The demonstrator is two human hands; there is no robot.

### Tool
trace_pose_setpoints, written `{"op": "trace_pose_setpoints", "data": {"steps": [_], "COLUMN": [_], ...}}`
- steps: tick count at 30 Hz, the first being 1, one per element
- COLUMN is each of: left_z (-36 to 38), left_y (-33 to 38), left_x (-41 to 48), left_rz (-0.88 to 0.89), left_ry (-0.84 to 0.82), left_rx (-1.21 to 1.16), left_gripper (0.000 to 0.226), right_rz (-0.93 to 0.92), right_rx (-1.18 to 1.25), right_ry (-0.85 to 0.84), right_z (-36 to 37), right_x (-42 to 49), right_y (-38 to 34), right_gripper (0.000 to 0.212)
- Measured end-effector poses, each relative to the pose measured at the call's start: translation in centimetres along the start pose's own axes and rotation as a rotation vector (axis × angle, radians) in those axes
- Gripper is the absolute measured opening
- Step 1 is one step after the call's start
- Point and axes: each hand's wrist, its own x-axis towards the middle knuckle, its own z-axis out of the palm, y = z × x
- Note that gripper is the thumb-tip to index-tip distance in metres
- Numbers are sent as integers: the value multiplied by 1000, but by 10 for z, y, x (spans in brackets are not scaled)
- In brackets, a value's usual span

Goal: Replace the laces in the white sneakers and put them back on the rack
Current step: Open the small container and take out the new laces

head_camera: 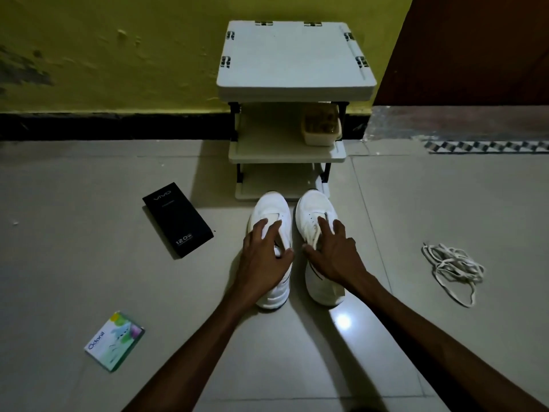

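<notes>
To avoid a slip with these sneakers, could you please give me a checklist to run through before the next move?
1. Sneakers at hand: left hand lies on the left sneaker, right hand on the right sneaker: ok.
2. Firm grip on either sneaker: cannot tell.
3. Right sneaker laced: a lace shows beside the hand: ok. Left sneaker: covered, cannot tell.
4. Loose laces lie on the floor, apart from both sneakers: ok.
5. Room on the rack: a container takes only the middle shelf's right side: ok.
</notes>
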Motion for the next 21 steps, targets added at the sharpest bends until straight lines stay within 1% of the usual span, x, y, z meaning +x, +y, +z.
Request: {"op": "trace_pose_setpoints", "data": {"steps": [6,13,16,18,19,21], "left_z": [2,3,0,-6,-12,-27], "left_y": [3,8,12,17,21,33], "left_x": [5,8,8,11,16,29], "left_rz": [-37,-57,-64,-18,26,111], "left_ry": [-16,-33,-45,16,66,144], "left_rx": [-45,-42,-12,-7,-48,-171], "left_gripper": [62,62,60,53,45,25], "right_rz": [-26,-40,-38,-48,-75,-139], "right_rx": [-13,2,73,153,191,279], "right_ry": [22,18,8,100,172,288], "right_z": [6,5,-3,-17,-28,-55], "right_x": [8,9,5,3,3,8], "right_y": [3,-1,1,2,2,-2], "right_gripper": [74,75,77,72,66,46]}}
